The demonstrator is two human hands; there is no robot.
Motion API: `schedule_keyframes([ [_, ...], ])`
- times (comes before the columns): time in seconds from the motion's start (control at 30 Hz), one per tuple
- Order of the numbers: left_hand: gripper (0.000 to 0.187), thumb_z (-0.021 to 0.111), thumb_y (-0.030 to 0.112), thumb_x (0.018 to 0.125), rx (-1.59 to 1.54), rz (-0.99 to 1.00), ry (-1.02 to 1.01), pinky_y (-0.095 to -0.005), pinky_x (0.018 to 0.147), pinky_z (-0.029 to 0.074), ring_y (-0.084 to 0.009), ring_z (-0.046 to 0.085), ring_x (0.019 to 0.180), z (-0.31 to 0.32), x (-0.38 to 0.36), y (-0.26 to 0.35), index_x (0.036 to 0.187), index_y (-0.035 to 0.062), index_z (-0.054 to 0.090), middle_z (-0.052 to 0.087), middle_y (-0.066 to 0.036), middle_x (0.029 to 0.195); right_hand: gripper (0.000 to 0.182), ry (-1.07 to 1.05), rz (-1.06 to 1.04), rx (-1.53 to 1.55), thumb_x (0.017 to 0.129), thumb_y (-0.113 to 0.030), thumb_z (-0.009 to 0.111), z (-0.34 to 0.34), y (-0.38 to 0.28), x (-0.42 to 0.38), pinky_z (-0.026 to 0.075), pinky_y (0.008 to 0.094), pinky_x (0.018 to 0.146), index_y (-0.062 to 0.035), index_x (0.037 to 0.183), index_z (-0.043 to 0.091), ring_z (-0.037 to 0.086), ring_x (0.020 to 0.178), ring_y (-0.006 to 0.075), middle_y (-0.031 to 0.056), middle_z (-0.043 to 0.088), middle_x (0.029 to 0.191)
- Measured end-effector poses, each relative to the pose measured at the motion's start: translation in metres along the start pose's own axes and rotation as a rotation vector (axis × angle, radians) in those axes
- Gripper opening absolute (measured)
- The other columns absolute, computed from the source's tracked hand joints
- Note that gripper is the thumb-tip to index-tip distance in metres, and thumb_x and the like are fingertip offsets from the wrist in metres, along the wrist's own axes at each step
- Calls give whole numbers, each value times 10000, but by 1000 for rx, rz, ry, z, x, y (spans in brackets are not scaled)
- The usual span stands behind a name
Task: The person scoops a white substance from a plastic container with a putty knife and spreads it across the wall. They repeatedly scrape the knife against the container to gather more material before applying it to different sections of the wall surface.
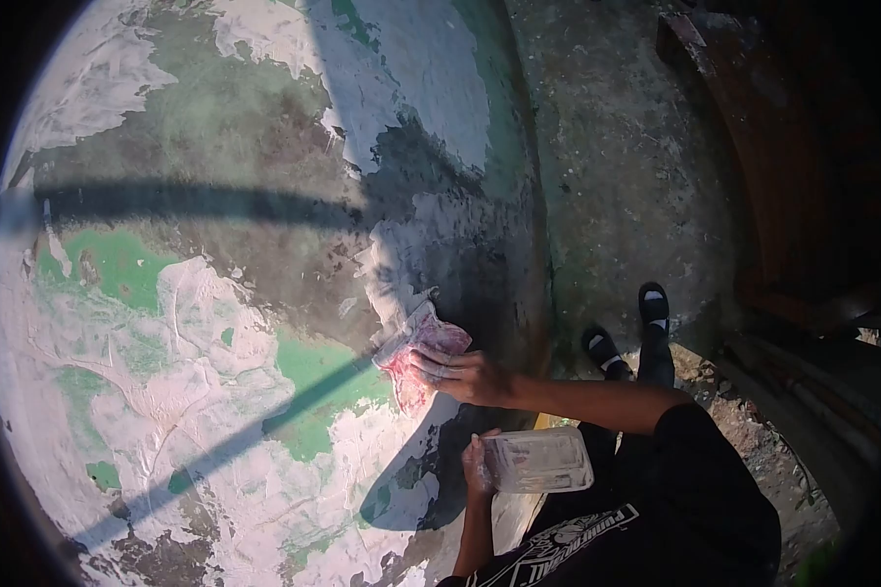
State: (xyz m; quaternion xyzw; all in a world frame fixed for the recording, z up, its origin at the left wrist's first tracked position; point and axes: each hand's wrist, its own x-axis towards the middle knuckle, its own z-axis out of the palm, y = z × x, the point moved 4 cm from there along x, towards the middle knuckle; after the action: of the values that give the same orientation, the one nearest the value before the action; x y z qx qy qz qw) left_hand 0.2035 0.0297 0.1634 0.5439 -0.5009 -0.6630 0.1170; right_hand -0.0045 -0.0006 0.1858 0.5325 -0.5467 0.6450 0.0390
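My right hand [465,377] reaches across to a painted wall and is closed on a crumpled pink-and-white piece of cloth or plastic [411,388], which lies against the wall surface. White smears coat its fingers. Lower down, my left hand [480,464] grips one end of a shallow, see-through plastic container [548,460] with whitish residue inside. The wall [303,147] carries uneven white putty-like patches [201,382], green paint [313,377] and bare grey areas. Shadows cross it, one falling just below the right hand.
A concrete floor [626,176] runs along the foot of the wall. My feet in dark sandals [654,304] stand on it. A dark brown wooden piece [754,127] lies at the far right, with rubble [754,430] below it.
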Motion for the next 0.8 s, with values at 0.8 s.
schedule_keyframes([
  [0.8,499,465,413,996,-124,-21,1,-336,698,563,-191,645,764,-4,1,-9,1094,-55,607,664,-116,909,387,-124,-184,133,795,-90,562,-55,-3,-6,510,373,973,-108,1169,658,554,1223,208,55,604,1288],
])
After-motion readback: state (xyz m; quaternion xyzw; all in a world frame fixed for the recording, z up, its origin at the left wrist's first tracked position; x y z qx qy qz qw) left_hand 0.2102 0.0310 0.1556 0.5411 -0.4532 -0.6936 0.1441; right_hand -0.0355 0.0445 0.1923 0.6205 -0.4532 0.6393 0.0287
